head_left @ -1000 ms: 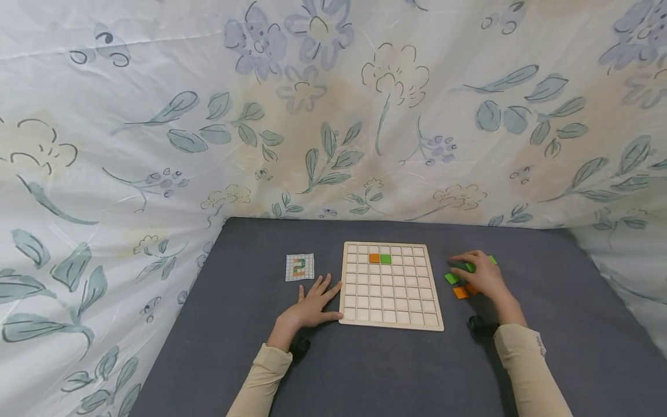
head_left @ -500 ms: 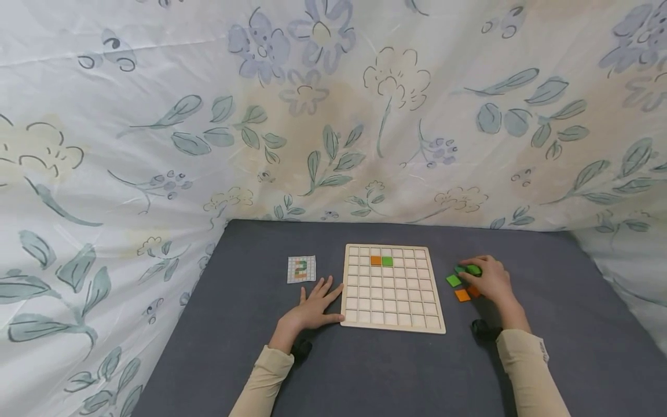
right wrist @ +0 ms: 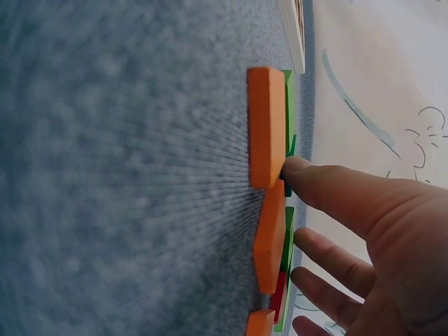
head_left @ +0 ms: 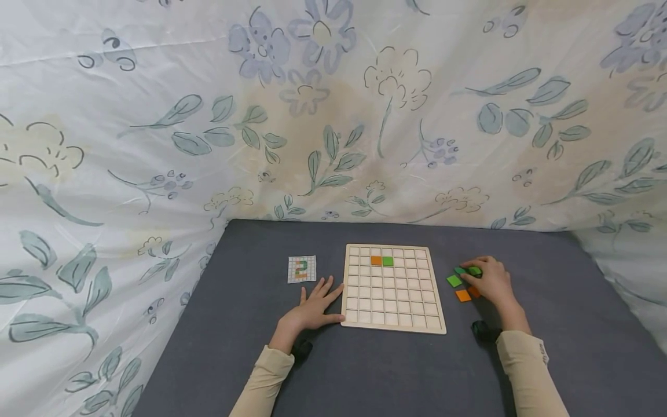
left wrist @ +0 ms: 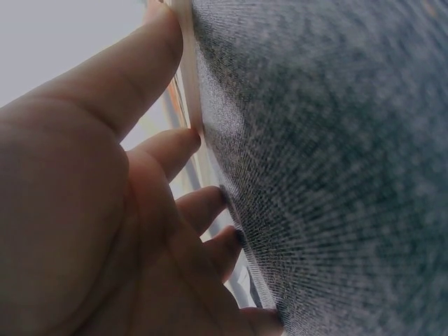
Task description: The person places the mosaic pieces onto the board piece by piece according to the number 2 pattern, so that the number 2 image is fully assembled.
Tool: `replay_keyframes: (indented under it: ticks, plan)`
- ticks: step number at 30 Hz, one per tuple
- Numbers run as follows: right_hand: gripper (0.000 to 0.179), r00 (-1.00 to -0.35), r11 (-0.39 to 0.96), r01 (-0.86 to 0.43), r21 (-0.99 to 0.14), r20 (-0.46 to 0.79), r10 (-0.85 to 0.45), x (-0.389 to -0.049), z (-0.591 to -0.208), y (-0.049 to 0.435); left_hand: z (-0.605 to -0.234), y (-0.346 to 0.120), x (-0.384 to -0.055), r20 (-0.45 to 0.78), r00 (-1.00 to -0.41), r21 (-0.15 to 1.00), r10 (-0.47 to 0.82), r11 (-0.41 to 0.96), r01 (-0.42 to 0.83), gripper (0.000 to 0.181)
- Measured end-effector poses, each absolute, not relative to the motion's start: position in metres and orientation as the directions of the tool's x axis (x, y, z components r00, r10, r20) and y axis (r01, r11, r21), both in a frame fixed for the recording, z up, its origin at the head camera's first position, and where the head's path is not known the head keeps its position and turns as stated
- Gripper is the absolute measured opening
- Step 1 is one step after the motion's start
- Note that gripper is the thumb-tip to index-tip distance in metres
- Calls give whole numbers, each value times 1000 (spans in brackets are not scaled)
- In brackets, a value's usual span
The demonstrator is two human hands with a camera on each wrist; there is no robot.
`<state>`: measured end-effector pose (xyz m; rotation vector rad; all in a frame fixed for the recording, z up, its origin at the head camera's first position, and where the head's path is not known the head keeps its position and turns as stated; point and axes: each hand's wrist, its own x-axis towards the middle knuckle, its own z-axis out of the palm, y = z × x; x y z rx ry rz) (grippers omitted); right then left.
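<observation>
A pale wooden grid board [head_left: 393,330] lies on the dark table, with one orange tile [head_left: 376,260] and one green tile [head_left: 388,262] side by side in an upper row. My left hand [head_left: 311,310] rests at the board's left edge, fingers spread, thumb and a fingertip touching it. Right of the board, my right hand [head_left: 492,281] reaches over loose tiles; its thumb and fingers stand apart, fingertips down at a dark green tile [head_left: 460,270] and a bright green tile [head_left: 475,270]. In the right wrist view the thumb tip meets the tiles behind an orange tile [right wrist: 266,126].
Left of the board lies a small gridded card [head_left: 301,269] with a coloured pattern. Another green tile [head_left: 454,281] and an orange tile [head_left: 463,296] lie near the right hand. A floral cloth [head_left: 333,116] hangs behind the table [head_left: 396,376]. A red piece [right wrist: 278,297] shows among the tiles.
Since one second ago, my right hand's fingertips have drawn back rightward, leaving the dark green tile in sight. The left hand stays at the board. Little differs from half a second ago.
</observation>
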<state>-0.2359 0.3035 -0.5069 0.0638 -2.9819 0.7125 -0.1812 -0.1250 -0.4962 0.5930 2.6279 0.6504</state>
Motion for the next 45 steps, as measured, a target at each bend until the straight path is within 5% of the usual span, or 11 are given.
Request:
replay_keyframes:
  ticks: [45]
  plan:
    - [28, -989, 901, -99, -422, 141, -42, -242, -499, 293, -495, -127, -181, -238, -837, 511, 493, 796, 323, 74]
